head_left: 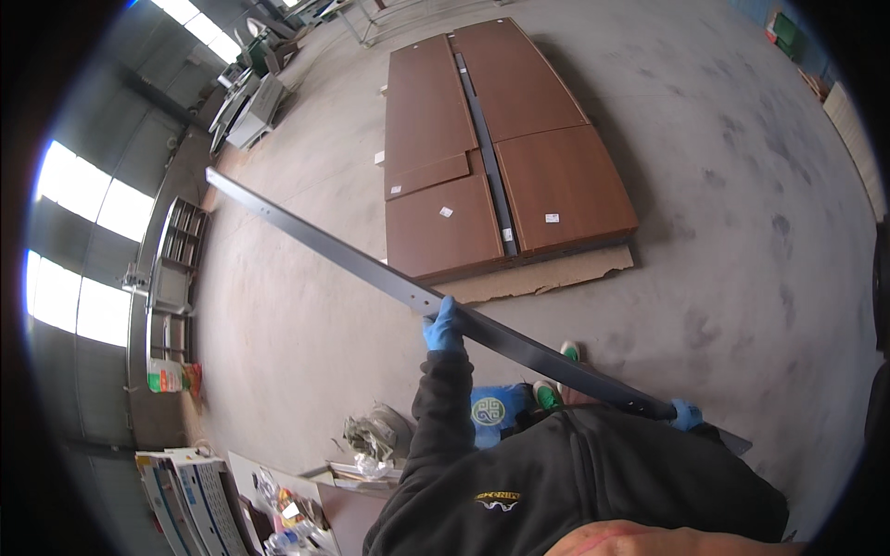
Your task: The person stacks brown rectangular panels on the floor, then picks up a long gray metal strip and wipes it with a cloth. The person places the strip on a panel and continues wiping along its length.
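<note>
A long, narrow dark grey board (338, 252) with small drilled holes runs slantwise across my front, its far end raised toward the upper left. My left hand (444, 326), in a blue glove, is closed around the board near its middle. Close to the board's lower right end, my blue-gloved right hand (686, 414) grips it too; its fingers are partly hidden. Beyond the board lies a low stack of brown panels (445, 222) with white labels, with a grey strip (484, 139) lying in the gap between the panels.
Torn cardboard (556, 275) sticks out under the panel stack. A blue bag (496, 410) lies by my green shoes (547, 397). Crumpled plastic sheeting (375, 434) and a littered board (348, 514) are at lower left. Shelving (178, 246) and machinery (255, 111) line the left wall.
</note>
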A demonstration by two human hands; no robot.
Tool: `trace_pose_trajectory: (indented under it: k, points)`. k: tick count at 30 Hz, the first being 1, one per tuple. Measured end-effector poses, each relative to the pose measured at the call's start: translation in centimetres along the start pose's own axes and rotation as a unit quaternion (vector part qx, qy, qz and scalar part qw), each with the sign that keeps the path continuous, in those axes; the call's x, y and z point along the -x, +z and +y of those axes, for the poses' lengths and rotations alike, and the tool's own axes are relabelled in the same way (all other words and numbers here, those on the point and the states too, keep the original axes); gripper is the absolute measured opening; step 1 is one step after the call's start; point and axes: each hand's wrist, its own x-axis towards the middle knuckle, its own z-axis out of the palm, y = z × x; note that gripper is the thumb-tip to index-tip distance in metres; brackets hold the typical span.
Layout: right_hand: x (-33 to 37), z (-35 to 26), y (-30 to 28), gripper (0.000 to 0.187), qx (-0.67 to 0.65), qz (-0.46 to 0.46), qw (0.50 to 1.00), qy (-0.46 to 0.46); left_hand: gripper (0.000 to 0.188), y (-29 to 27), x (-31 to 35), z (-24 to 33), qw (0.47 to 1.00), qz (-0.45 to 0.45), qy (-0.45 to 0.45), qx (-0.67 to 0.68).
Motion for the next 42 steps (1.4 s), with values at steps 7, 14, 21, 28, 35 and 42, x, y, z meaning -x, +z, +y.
trace_pose_trajectory:
  k: [7, 14, 21, 28, 35, 42]
  points:
    - [-6.1, -4.5, -1.6, 0.055, -0.127, 0.011, 0.988, 0.085, 0.029, 11.1, -14.3, -4.9, 0.991, -0.1, -0.069, 0.047]
    - [-12.0, -10.1, -5.0, 0.046, -0.161, 0.053, 0.98, 0.101, 0.025, 22.9, -25.9, -5.7, 0.986, -0.136, -0.091, 0.017]
    - [-9.7, -13.9, -4.0, 0.046, -0.202, 0.121, 0.938, 0.256, 0.032, 29.6, -35.0, -4.4, 0.986, -0.12, -0.105, -0.059]
    - [-11.4, -19.9, 2.8, 0.049, -0.142, 0.123, 0.909, 0.371, 0.034, 32.6, -46.9, -6.3, 0.959, -0.198, -0.168, -0.116]
    - [-18.6, -27.8, 7.0, 0.053, -0.111, 0.134, 0.913, 0.369, 0.037, 33.6, -51.2, -13.1, 0.89, -0.416, -0.173, -0.071]
    - [-29.9, -35.2, 6.5, 0.062, -0.19, 0.155, 0.907, 0.342, 0.026, 39.0, -60.8, -19.0, 0.954, -0.223, -0.182, -0.086]
